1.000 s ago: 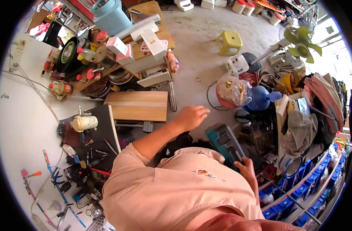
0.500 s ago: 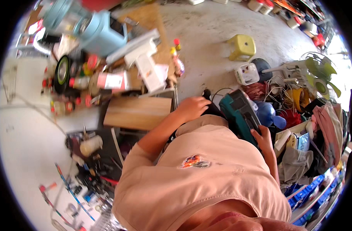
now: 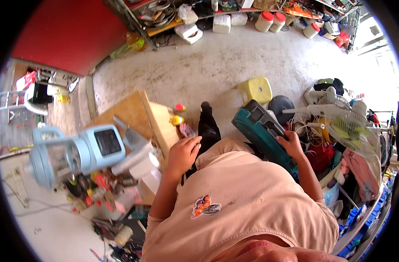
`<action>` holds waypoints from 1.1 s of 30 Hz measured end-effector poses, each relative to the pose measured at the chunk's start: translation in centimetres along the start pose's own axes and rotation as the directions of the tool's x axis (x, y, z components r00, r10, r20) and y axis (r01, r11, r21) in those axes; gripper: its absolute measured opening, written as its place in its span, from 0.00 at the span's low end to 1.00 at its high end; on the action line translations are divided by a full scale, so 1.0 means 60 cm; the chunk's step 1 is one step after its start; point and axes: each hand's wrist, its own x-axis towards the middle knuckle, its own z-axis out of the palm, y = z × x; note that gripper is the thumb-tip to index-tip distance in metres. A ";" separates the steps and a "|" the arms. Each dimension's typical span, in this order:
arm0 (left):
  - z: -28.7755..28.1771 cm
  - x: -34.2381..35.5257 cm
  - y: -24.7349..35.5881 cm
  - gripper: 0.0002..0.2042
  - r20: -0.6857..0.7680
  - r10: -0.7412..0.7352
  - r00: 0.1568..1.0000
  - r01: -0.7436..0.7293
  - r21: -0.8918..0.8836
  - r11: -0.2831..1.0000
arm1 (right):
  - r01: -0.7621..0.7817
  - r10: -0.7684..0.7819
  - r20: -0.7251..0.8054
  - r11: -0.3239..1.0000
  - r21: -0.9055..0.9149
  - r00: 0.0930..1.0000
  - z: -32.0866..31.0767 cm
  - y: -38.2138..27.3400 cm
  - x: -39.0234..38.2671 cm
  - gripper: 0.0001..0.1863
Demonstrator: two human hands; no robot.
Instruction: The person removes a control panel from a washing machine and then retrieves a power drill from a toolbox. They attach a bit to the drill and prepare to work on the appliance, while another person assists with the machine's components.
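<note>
Below the head, the person's tan shirt (image 3: pixel 252 196) fills the near view, and just beyond it the right hand (image 3: pixel 291 145) is closed around the handle side of a hard plastic tool case (image 3: pixel 263 137), at the person's front right. The left hand (image 3: pixel 182 153), fingers loosely bent, seems to grasp nothing, though its palm is hidden. Over the last second the person has moved forward, a black-trousered leg (image 3: pixel 209 127) now reaching ahead; the case has come along, so it appears to be in the middle of being carried. It looks shut, teal with dark grey trim, and hangs on a slant. Farther out, the yellow stool (image 3: pixel 258 90) now appears just past the case's far end, the light blue blender (image 3: pixel 94 146) stands at left, and red-lidded jars (image 3: pixel 264 22) sit well beyond.
</note>
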 end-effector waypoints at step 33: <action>0.391 2.103 -0.219 0.09 0.577 -0.627 0.523 0.617 0.250 0.746 | -0.522 0.909 -0.008 0.247 0.816 0.417 -0.650 0.358 1.179 0.14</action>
